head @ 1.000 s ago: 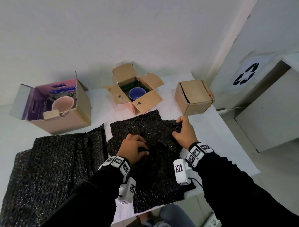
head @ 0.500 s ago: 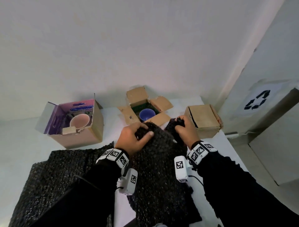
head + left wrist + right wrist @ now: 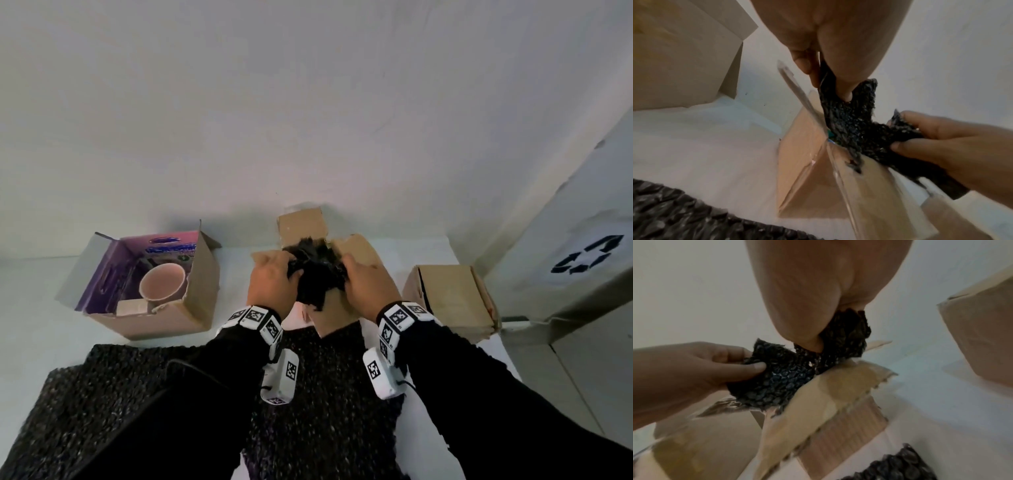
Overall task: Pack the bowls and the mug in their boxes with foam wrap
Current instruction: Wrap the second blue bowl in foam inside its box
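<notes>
A bunched piece of black foam wrap (image 3: 317, 270) sits in the mouth of the open middle cardboard box (image 3: 346, 308), hiding what is inside. My left hand (image 3: 274, 274) pinches its left side and my right hand (image 3: 364, 279) pinches its right side. The left wrist view shows the wrap (image 3: 855, 126) held between thumb and fingers of both hands over the box flap (image 3: 807, 162). The right wrist view shows the same wrap (image 3: 787, 374) above a flap (image 3: 828, 394). A pink bowl (image 3: 161, 285) stands in the purple-lined box (image 3: 154, 318) at the left.
A shut cardboard box (image 3: 452, 301) lies at the right. More black foam wrap sheets (image 3: 102, 394) cover the white table (image 3: 236, 246) in front of the boxes. A wall rises right behind the boxes, and a grey bin with a recycling sign (image 3: 589, 258) stands at the far right.
Both hands lifted a foam wrap piece off the table and carried it forward into the middle box. The blue bowl seen earlier in that box is now covered.
</notes>
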The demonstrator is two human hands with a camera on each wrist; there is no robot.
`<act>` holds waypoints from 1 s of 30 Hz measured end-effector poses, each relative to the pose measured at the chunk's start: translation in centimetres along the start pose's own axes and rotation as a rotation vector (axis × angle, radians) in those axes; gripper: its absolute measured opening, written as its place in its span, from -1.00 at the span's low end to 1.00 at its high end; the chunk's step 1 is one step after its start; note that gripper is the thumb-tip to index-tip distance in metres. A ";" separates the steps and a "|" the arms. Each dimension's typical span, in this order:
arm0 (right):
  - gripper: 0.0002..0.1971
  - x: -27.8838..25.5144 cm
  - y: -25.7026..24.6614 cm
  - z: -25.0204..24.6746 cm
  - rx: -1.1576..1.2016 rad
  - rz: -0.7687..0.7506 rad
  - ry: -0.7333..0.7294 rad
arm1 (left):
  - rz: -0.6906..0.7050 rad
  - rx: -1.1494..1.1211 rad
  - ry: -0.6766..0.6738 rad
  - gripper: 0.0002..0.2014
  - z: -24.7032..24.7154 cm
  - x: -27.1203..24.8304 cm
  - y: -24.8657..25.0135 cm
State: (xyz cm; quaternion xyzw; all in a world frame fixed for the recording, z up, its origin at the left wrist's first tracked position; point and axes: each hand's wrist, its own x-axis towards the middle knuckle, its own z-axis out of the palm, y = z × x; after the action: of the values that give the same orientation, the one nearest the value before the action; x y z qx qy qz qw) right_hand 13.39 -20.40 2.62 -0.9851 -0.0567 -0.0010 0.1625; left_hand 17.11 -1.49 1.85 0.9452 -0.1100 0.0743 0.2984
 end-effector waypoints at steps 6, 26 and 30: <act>-0.65 1.1 0.6 0.9 0.034 -0.044 -0.085 | 0.127 0.185 0.067 -0.81 1.7 1.9 -1.0; -0.77 5.5 3.5 3.2 -0.345 0.062 0.194 | 0.391 0.582 -0.205 -0.87 5.4 5.7 0.6; -0.77 6.0 3.9 2.8 -0.371 0.076 0.006 | 0.379 0.659 -0.280 -0.88 5.2 5.7 1.5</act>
State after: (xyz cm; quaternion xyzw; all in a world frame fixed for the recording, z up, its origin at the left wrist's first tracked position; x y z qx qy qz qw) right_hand 19.72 -22.47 -1.15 -0.9996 -0.0180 -0.0083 -0.0221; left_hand 22.59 -6.68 -0.38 0.9542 -0.2920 0.0300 -0.0575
